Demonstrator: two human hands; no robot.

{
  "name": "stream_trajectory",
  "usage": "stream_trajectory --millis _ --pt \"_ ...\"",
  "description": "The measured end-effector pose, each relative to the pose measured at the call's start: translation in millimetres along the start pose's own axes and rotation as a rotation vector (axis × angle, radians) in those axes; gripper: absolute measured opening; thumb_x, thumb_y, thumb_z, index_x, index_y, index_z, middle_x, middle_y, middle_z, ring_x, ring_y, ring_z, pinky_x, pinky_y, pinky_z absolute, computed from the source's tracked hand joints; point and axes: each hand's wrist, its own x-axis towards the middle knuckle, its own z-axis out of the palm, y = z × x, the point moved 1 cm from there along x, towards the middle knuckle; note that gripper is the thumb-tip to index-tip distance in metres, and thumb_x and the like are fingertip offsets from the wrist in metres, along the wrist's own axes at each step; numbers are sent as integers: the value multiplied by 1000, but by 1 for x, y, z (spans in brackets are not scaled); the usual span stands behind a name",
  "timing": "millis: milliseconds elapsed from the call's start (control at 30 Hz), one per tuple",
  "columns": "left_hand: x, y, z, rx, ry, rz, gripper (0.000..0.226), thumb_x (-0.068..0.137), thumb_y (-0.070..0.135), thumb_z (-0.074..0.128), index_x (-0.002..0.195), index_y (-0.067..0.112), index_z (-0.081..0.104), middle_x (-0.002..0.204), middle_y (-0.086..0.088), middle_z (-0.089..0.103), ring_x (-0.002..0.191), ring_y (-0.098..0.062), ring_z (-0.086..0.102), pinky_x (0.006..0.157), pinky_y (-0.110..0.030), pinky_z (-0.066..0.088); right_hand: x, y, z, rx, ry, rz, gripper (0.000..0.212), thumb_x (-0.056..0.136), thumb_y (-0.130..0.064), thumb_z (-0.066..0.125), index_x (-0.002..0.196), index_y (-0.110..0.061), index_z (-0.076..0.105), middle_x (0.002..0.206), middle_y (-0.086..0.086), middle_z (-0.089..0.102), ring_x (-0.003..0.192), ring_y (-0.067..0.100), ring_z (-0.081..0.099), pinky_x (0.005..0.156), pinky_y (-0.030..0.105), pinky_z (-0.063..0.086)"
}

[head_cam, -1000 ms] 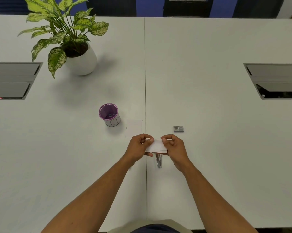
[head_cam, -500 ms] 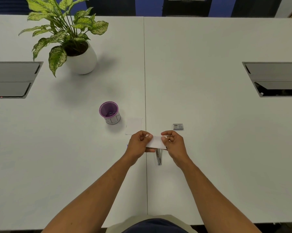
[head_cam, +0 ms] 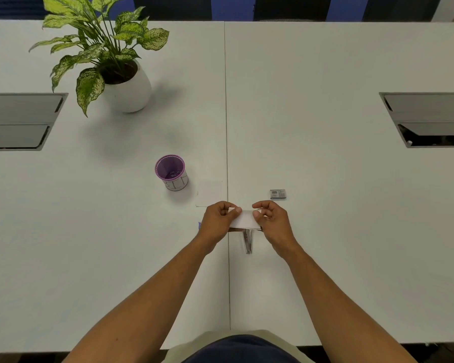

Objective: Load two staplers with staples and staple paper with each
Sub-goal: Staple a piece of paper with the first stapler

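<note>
I held the paper between both hands, left hand and right hand each pinching an end. The stapler lay on the surface just below the paper, long axis toward me, nearer my right grip.

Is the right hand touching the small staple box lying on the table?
Apart. The head view shows bare table between the right hand and the staple box.

The held paper hides most of the metal stapler; the staple box print is too small to read.
</note>
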Motion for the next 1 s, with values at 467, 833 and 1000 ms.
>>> stream_trajectory --millis 467,833,1000 --pt "-1 -1 -3 132 -17 47 5 89 18 68 89 13 70 73 7 63 74 -13 60 65 -28 58 3 -5 5 -95 13 42 3 86 -19 72 86 -17 73 87 0 71 80 14 62 69 27 48" --pt "-1 2 -5 316 -80 54 18 97 17 56 98 13 74 99 -3 71 93 -20 63 78 -29 50 1 -6 8 -299 -32 9 13 95 -20 58 87 -18 67 88 -5 66 81 7 58 65 20 43" --pt "-3 2 -9 243 -210 3 24 101 10 48 109 5 69 101 -5 67 92 -18 60 78 -35 52 2 1 0 -310 -56 6 18 97 -18 54 89 -19 69 89 -8 67 82 6 58 69 20 44"
